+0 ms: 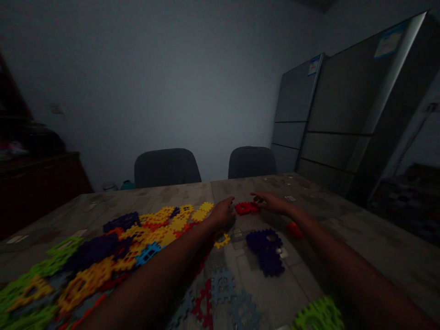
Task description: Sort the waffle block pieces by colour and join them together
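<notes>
Both my arms reach out over a grey table (pixel 343 229) strewn with flat plastic interlocking tiles. A red tile (pixel 246 208) lies between my hands. My left hand (pixel 223 213) is at its left side with fingers curled, thumb pointing toward it. From the right, my right hand (pixel 273 202) lies with fingers stretched toward the tile, fingertips touching or just above its edge. A dark blue tile cluster (pixel 266 250) lies just in front of the hands. The room is dim, so the exact contact is hard to make out.
A heap of yellow (pixel 165 224), purple, green (pixel 20 293) and blue tiles covers the table's left. Grey and red tiles (pixel 220 293) lie near me, a green one (pixel 318 314) at the front right. Two dark chairs (pixel 167 167) stand behind the table, tall cabinets (pixel 343 114) at the right.
</notes>
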A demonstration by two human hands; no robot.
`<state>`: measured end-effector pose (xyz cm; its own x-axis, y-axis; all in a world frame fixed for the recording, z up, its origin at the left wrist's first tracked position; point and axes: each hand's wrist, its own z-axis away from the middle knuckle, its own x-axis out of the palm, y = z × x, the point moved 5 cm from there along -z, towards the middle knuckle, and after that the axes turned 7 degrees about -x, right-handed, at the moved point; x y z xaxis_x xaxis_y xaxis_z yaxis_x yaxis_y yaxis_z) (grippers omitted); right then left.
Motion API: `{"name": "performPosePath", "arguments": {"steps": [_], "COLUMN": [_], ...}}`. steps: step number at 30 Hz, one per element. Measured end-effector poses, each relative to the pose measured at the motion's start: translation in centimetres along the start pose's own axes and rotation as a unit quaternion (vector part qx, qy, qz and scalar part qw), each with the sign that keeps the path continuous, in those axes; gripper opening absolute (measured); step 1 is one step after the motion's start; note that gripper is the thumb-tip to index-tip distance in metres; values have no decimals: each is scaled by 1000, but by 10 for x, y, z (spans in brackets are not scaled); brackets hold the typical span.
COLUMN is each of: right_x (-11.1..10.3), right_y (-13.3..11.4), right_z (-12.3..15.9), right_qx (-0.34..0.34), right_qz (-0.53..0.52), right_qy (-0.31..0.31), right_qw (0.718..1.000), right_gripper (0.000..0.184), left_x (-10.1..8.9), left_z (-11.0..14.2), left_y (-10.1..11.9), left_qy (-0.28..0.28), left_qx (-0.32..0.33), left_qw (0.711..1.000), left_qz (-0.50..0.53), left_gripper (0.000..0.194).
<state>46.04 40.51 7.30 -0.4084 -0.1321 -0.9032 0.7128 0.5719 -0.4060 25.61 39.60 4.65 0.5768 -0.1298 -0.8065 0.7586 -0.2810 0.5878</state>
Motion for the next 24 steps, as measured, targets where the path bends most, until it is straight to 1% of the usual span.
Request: {"name": "performPosePath", "arguments": {"steps": [3, 6, 11, 14, 17, 19, 22, 24], "right_x": [-11, -21, -38, -43, -42, -38, -29, -21], "right_y": [-8, -24, -50, -63, -79, -92, -113, -125], "right_z": [23, 49, 93, 120, 148, 166, 191, 205], "right_qx": [0, -7, -7, 1, 10, 17, 28, 32], "right_qz": [-29, -55, -91, -114, -130, -135, -137, -142], "right_qy": [2, 16, 68, 100, 116, 118, 118, 113], "right_qw": [1000, 998, 993, 988, 985, 984, 983, 983], "right_gripper": [33, 42, 47, 49, 48, 49, 48, 47], "left_x": [-6, -19, -53, -71, -82, -86, -92, -94], "left_z": [19, 48, 116, 158, 197, 222, 262, 291], "left_y": [2, 6, 8, 3, -2, -4, -5, -1], "left_qy": [6, 3, -12, -23, -42, -45, -24, -4], "left_qx": [12, 24, 39, 45, 55, 58, 60, 76], "left_qw": [1000, 1000, 998, 998, 996, 996, 997, 996], "left_qz": [8, 18, 38, 43, 50, 50, 48, 50], "left_gripper": [38, 38, 48, 49, 44, 43, 39, 35]}}
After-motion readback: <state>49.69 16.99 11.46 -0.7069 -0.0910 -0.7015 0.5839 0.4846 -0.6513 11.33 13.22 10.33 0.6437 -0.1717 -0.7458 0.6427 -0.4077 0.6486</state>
